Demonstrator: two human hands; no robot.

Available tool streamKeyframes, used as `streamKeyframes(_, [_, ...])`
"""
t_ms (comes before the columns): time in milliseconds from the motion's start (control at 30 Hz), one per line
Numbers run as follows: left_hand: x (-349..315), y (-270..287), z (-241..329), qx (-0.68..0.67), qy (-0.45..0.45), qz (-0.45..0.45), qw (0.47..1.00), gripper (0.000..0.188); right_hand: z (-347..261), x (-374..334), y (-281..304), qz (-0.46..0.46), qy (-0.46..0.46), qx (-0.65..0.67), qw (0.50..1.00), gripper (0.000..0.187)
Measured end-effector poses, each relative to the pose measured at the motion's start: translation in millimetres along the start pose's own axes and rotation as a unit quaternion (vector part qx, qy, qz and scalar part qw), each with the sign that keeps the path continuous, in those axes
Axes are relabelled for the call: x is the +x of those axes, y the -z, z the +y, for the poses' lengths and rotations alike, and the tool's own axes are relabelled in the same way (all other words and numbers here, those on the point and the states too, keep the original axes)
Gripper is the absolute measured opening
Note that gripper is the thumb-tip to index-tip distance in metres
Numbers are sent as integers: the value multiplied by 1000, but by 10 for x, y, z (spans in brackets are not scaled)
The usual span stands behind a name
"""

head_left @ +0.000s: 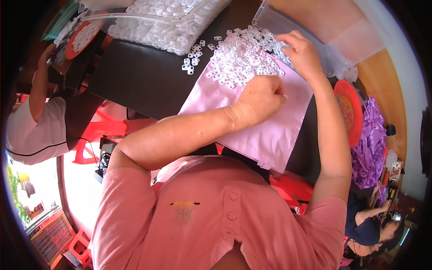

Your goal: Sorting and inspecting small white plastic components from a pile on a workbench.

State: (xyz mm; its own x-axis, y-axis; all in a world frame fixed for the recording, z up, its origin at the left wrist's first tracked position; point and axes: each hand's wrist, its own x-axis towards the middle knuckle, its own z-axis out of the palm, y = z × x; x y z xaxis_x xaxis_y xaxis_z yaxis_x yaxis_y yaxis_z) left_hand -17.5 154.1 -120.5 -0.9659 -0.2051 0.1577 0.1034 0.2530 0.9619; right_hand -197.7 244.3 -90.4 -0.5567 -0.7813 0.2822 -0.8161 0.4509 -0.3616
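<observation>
Left hand (pixel 264 100) pinching one white piece (pixel 285 96), right hand (pixel 305 57) with fingers bent at the heaped pieces (pixel 240 60) atop the pink cloth (pixel 274 141), grip unclear; a forearm snagging the cloth could scatter them across the desk (pixel 139 67).

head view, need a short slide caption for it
Right hand at a pile of small white pieces, left hand curled over a pink cloth.
</observation>
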Motion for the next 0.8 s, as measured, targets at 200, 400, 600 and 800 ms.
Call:
streamKeyframes(200, [-15,-19,3,27,-11,2,1000,15,120,-297,197,61,-69,90,992,19])
streamKeyframes(400, [-19,-25,-4,36,-4,-6,999,14,133,-508,130,-3,-61,3,998,14])
streamKeyframes(600, [-21,-28,-11,43,-4,-4,999,14,7,-367,107,25,-85,-58,994,22])
streamKeyframes(800, [-23,-36,0,42,-10,-10,999,13,124,-231,15,-3,-13,-106,994,26])
